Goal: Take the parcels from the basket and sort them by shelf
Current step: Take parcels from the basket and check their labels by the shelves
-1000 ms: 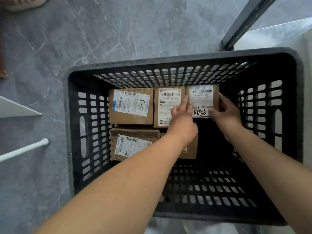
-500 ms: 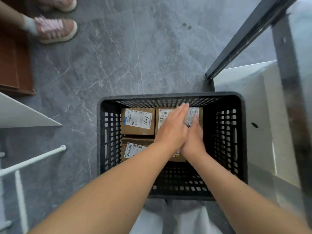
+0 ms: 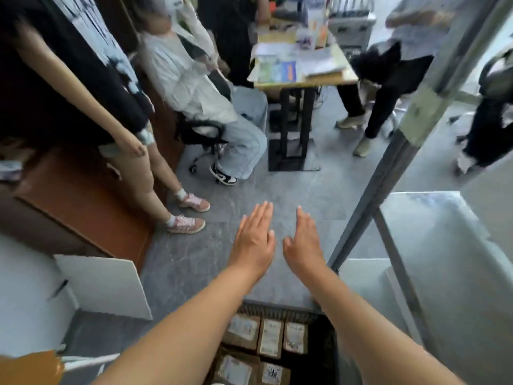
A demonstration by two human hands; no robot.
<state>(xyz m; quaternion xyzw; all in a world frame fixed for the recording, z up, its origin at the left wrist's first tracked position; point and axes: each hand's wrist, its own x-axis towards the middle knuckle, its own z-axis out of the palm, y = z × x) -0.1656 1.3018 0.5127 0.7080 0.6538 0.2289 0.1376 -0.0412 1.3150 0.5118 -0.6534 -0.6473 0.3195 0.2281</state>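
My left hand [image 3: 254,240] and my right hand [image 3: 302,243] are stretched out flat side by side over the grey floor, fingers straight, holding nothing. Below my forearms, at the bottom of the view, stands the black plastic basket [image 3: 277,311]. Several brown cardboard parcels with white labels lie flat in it, among them one at the back left [image 3: 243,330], one in the middle [image 3: 270,337] and one at the back right [image 3: 295,337]. My arms cover part of the basket.
A grey metal shelf post [image 3: 394,151] rises on the right, with a pale shelf board [image 3: 433,226] beside it. A brown cabinet [image 3: 80,201] and white board [image 3: 102,284] sit left. Several people stand or sit ahead near a cluttered table [image 3: 299,65].
My hands have left the parcels and risen out of the basket, now held flat over the floor. The view has tilted up from the basket to the room.
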